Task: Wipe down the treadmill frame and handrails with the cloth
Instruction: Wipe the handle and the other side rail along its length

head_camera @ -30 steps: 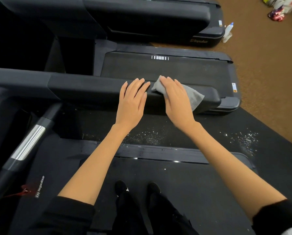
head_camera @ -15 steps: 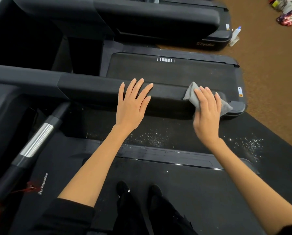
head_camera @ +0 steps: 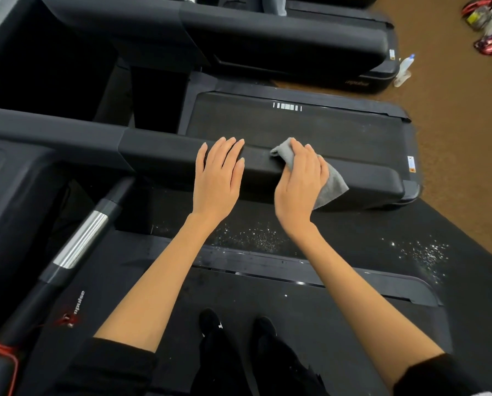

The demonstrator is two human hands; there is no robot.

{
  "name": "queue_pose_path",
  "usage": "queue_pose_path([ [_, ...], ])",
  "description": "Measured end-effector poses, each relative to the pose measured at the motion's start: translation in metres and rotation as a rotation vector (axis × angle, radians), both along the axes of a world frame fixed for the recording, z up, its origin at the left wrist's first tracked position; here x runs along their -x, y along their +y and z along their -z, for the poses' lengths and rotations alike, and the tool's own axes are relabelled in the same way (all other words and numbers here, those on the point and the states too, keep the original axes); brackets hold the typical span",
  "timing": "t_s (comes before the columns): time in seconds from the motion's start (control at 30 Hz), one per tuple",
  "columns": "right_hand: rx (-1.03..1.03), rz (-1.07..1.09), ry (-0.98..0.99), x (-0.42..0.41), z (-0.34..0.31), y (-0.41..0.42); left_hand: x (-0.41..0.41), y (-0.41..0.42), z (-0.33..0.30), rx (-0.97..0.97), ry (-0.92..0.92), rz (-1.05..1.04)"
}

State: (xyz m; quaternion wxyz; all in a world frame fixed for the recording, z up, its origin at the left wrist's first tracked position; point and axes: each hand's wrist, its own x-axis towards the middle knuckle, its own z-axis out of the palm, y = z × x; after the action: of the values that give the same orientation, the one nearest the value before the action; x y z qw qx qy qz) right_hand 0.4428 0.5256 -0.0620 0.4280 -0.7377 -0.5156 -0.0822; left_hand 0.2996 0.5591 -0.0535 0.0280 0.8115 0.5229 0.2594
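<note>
A long black padded handrail (head_camera: 159, 152) of the treadmill crosses the view from left to right. My left hand (head_camera: 217, 175) lies flat on top of it, fingers straight and together. Just to its right, my right hand (head_camera: 299, 181) presses a grey cloth (head_camera: 332, 187) onto the rail, fingers over the cloth. One cloth corner sticks out past my fingertips and another hangs over the rail's near side.
A silver-and-black grip bar (head_camera: 80, 241) slants at lower left. My feet stand on the belt (head_camera: 310, 324) below. White specks lie on the black mat (head_camera: 419, 250). Further treadmills stand behind; a spray bottle (head_camera: 404, 70) and bags (head_camera: 487, 27) sit on the brown floor.
My right hand has swept the cloth out to the rail's right end and back left toward my left hand. My left hand has stayed put on the rail.
</note>
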Motion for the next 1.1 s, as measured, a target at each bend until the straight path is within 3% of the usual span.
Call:
queue_pose_path([
  [0.33, 0.027, -0.148, 0.037, 0.073, -0.008, 0.024, 0.032, 0.007, -0.004, 0.001, -0.072, -0.082],
  [0.53, 0.165, -0.425, -0.022, 0.115, -0.018, 0.037, 0.06, 0.012, 0.005, -0.004, 0.113, -0.21],
  [0.7, 0.207, -0.755, -0.483, 0.064, -0.011, 0.028, 0.075, 0.009, 0.002, 0.042, 0.081, -0.209],
  [0.83, 0.24, -0.913, -0.71, 0.012, -0.02, 0.025, 0.084, 0.008, 0.003, 0.056, 0.171, -0.164],
  [0.97, 0.288, -0.903, -0.767, -0.034, -0.027, 0.008, 0.092, 0.014, 0.0, 0.062, 0.139, -0.173],
  [1.1, 0.254, -0.754, -0.621, -0.068, -0.028, -0.011, 0.103, 0.021, -0.003, 0.047, 0.159, -0.154],
])
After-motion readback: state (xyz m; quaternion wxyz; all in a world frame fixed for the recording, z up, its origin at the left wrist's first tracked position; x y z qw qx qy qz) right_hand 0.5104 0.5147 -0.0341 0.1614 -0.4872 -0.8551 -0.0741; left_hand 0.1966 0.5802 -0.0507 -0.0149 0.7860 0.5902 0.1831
